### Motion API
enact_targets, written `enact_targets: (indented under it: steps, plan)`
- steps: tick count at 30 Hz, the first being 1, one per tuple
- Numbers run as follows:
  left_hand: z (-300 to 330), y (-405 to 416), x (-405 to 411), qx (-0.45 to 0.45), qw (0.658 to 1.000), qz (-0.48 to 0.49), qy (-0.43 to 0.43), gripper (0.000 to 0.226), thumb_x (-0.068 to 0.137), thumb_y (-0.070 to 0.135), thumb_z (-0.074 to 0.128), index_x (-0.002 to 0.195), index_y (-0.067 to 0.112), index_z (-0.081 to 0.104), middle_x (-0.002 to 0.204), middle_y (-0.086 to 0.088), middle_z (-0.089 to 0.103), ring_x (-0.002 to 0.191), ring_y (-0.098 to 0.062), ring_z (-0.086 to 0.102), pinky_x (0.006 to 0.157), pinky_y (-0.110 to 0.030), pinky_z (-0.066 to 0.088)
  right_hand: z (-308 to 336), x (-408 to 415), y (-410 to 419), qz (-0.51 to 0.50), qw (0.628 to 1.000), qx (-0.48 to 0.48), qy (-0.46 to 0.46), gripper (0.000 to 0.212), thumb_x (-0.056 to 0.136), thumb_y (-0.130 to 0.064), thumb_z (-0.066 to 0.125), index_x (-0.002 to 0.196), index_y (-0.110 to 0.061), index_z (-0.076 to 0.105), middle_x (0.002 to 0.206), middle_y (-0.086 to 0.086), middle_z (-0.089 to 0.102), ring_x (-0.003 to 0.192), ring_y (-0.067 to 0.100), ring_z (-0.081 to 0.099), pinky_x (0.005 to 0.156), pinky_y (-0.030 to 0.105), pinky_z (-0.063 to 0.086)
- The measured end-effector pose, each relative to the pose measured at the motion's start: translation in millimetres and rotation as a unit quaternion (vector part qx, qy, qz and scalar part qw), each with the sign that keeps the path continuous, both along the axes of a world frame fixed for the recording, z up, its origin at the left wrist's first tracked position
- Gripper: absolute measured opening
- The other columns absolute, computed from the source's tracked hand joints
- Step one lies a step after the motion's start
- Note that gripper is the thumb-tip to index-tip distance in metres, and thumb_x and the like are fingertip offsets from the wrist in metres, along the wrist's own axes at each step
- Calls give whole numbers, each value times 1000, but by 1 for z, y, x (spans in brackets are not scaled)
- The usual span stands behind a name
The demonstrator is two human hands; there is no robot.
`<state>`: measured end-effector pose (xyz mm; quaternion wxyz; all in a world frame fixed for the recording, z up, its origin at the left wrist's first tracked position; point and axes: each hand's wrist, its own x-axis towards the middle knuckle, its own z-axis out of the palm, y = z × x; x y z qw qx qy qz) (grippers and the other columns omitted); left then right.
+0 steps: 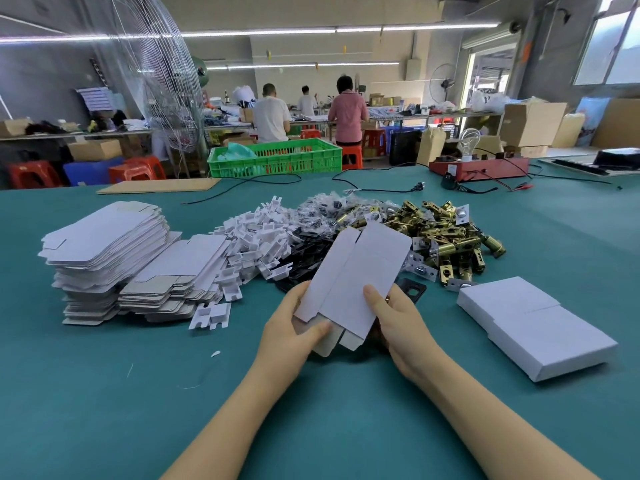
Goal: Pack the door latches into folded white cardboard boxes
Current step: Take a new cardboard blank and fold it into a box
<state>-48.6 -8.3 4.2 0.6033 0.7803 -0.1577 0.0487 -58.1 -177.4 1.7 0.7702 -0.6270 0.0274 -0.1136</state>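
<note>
Two bare hands, both curled round one flat white cardboard box blank (353, 278), matte and smooth, partly opened into a shallow sleeve, tilted up away from the body above the teal felt-like table (104, 393). Left hand (294, 327) at the lower left edge, thumb laid across the grey-brown inner flaps at the bottom. Right hand (398, 323) at the lower right edge, thumb pressed flat on the white face, remaining fingers behind the card and hidden.

Just behind the blank, a heap of brass-coloured door latches (446, 233), shiny, cylindrical with flat silver faceplates, jumbled together. Left of those, small clear plastic bags (329, 211) of dark parts, then flat black plates (304, 261), glossy, spilling toward the hands. One black plate with a square cut-out (412, 289) just beside the right hand. Further left, a pile of white plastic inserts (256, 237), blocky and notched, with one stray insert (211, 315) lying apart on the cloth.

At far left, a tall stack of unfolded white blanks (104, 247), thin, rounded tabs, grey undersides showing at the edges. At right, two closed white boxes (533, 320), rectangular and crisp-edged, lying side by side and touching.

Beyond, a green slatted plastic crate (277, 157) and a red wooden board with a clear bulb (479, 166).
</note>
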Motion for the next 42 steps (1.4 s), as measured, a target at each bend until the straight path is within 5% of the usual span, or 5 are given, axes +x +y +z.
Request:
enact_targets:
  steps: [9,16,28,34,42]
  plan:
    - [-2,-1,2,-49,998,42,3,42,91,-3,58,116,31,53,114,11,64,93,7,60,78,-8,47,1,-4,11,36,998,51,11,25,101,-16,46,125,-19,44,111,2,70,107,20,65,78,34,58]
    - [-5,-5,3,29,997,58,-51,36,97,6,53,126,27,52,118,6,60,106,-8,56,90,-24,46,-2,-12,15,37,993,-106,-44,47,91,-10,60,122,-39,40,122,-8,62,112,8,60,93,29,51]
    - [-9,-12,-1,140,985,14,-97,33,96,41,35,121,24,47,107,10,62,99,-16,56,83,-34,45,-2,-15,23,-51,967,-227,-100,60,95,-11,54,144,-27,24,104,-60,36,101,-27,45,74,-4,37]
    - [-10,-9,0,95,995,0,-21,34,99,22,54,132,23,44,107,30,54,94,12,55,73,-1,39,-4,-18,20,-54,946,-308,-90,75,90,2,44,147,-34,12,107,-29,53,93,-8,56,66,4,42]
    - [-2,-7,-3,-67,996,-45,44,66,65,54,60,126,31,51,107,10,72,102,-7,64,88,-25,49,-3,-19,19,-58,929,-359,-70,80,83,8,38,146,-31,9,89,-7,56,67,7,53,52,14,41]
